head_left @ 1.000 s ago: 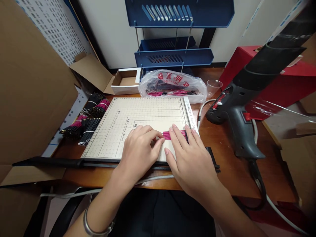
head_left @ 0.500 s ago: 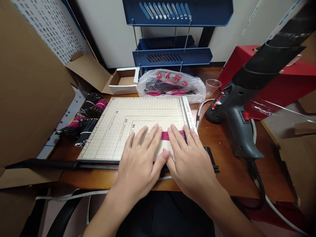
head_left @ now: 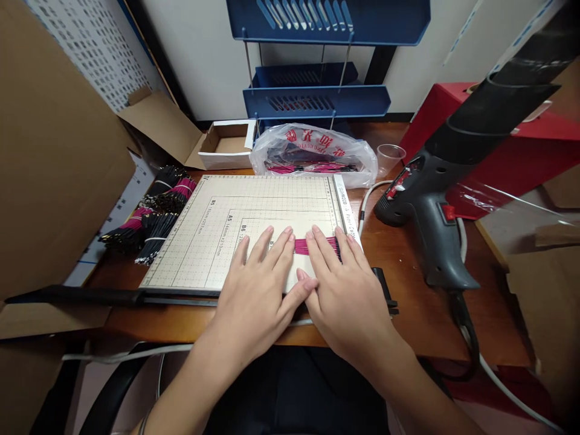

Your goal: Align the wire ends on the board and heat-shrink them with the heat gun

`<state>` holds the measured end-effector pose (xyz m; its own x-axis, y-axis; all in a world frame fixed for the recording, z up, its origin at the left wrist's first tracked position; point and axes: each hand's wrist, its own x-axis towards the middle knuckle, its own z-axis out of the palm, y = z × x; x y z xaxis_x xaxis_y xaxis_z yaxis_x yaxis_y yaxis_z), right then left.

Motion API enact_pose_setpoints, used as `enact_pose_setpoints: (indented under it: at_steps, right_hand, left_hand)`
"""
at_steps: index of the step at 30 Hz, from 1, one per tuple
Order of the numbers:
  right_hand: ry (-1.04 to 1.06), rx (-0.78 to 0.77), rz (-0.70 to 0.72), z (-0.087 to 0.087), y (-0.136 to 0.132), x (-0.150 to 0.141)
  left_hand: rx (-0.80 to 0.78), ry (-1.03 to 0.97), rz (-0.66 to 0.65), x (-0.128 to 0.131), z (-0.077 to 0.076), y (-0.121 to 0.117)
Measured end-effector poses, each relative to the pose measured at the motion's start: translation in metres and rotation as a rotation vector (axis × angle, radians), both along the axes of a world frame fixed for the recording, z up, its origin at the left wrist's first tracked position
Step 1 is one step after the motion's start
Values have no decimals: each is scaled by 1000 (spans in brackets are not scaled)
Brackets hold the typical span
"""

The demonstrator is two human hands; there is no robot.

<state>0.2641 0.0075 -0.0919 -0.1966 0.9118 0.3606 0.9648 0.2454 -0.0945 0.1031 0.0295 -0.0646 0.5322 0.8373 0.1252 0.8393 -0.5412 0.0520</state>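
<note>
A row of thin pink wires [head_left: 301, 246] with black ends lies flat on the gridded board of a paper cutter [head_left: 267, 190]. My left hand [head_left: 258, 290] presses palm-down at the left end of the wires, fingers spread. Over their right part my right hand [head_left: 351, 290] lies flat, fingers stretched out. The two thumbs meet at the board's near edge. Parts of the wires are hidden beneath the fingers. Along the near side runs the cutter's blade arm, its black handle [head_left: 90, 295] pointing left.
Bundles of black and pink wires [head_left: 158, 232] lie left of the board. Behind it are a plastic bag [head_left: 312, 151] with pink wires, a small open box [head_left: 226, 144], a clear cup [head_left: 389, 158] and a blue rack [head_left: 317, 101]. A grey heat gun [head_left: 446, 232] stands at right.
The hands stay flat over the wires, with the left thumb shifted slightly right onto the right hand. The whole view has moved a little.
</note>
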Motion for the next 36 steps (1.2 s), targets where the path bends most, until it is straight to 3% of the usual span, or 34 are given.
enact_pose_setpoints:
  at_steps: [18, 24, 29, 36]
  right_hand:
    - [34, -2, 8, -1, 0, -1]
    - [253, -6, 87, 5, 1, 14]
    - [565, -47, -49, 14, 5, 46]
    - [613, -211, -184, 20, -3, 56]
  left_hand:
    - [-43, 8, -91, 6, 1, 2]
    - [-36, -11, -158, 12, 0, 8]
    - [70, -1, -224, 23, -7, 9]
    - [95, -12, -251, 30, -11, 7]
